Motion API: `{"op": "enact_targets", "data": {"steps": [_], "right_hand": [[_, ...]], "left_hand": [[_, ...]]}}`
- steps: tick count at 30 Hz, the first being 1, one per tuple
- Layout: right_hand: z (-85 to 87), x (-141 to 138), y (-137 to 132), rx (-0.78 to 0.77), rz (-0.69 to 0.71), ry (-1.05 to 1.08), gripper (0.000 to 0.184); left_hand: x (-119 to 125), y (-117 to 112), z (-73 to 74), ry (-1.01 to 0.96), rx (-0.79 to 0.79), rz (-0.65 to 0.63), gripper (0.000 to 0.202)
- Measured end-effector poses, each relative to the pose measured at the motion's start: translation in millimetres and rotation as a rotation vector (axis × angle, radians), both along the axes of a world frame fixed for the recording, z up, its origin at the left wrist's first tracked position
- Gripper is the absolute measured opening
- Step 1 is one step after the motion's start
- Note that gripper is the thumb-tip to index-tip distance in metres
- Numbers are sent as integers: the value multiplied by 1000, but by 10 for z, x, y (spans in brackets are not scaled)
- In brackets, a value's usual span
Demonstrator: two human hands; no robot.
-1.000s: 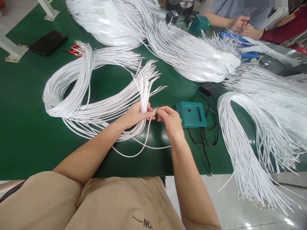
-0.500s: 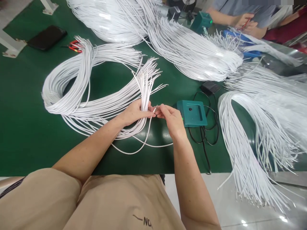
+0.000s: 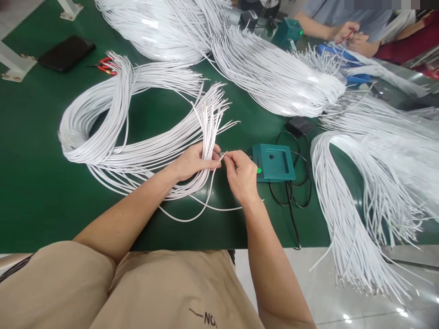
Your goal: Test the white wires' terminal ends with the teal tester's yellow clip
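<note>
Near the middle of the green table, my left hand (image 3: 195, 161) is closed around a bunch of thin white cables (image 3: 208, 128), whose ends point up and away. One single white cable (image 3: 213, 183) loops down from that hand, its tip up between my two hands. My right hand (image 3: 242, 172) pinches at this tip, fingers together, just right of my left thumb. What lies exactly between the right fingertips is too small to make out. A teal device (image 3: 281, 164) with a shallow recess and a green light stands right beside my right hand.
A large coil of white cables (image 3: 78, 119) lies to the left, with red-handled pliers (image 3: 107, 66) and a black phone-like slab (image 3: 66, 53) behind. More cable bundles (image 3: 274, 68) cover the back and hang over the right edge (image 3: 353, 246). A co-worker's hands (image 3: 350, 35) work at the far right.
My right hand has turned slightly and shifted a little left, uncovering the teal device's green light. My left hand keeps its hold on the bunch.
</note>
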State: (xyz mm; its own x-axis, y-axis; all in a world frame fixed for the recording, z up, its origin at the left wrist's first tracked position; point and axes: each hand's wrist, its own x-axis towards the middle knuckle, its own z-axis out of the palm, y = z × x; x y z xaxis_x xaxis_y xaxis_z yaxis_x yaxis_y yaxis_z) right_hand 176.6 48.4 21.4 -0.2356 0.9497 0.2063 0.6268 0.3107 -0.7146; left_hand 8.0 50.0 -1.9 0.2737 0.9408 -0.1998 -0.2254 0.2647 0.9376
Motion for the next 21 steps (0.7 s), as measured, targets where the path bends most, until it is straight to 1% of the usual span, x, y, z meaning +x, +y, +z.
{"op": "enact_targets", "data": {"steps": [2, 4, 6, 9, 10, 11, 12, 13, 15, 16, 18, 19, 21], "right_hand": [[26, 2, -3, 13, 14, -43, 22], [49, 1, 9, -101, 14, 18, 21], [58, 7, 38, -335, 12, 209, 19], [56, 31, 88, -806, 86, 599, 19], [58, 40, 99, -931, 114, 683, 18], [63, 46, 104, -1005, 122, 719, 18], [72, 50, 103, -1014, 97, 714, 17], [84, 49, 96, -961, 39, 679, 18], [109, 35, 68, -768, -73, 573, 25], [117, 25, 51, -676, -88, 519, 30], [112, 2, 18, -543, -38, 428, 31], [96, -8, 5, -490, -6, 386, 28], [41, -20, -13, -373, 12, 302, 20]], "left_hand": [[7, -4, 9, -46, -33, -58, 52], [13, -7, 19, -75, -47, -116, 53], [14, -8, 28, -86, -41, -154, 46], [6, -8, 34, -95, -23, -168, 40], [1, -7, 33, -96, -19, -167, 41], [-5, -6, 32, -96, -19, -166, 43], [-9, -4, 30, -95, -22, -172, 46], [-13, -3, 29, -96, -27, -180, 49], [-16, -1, 34, -103, -38, -195, 52], [-14, -1, 39, -109, -42, -198, 51], [-6, -2, 52, -126, -45, -197, 49], [-1, -3, 57, -135, -50, -191, 47], [2, -2, 55, -160, -74, -181, 47]]}}
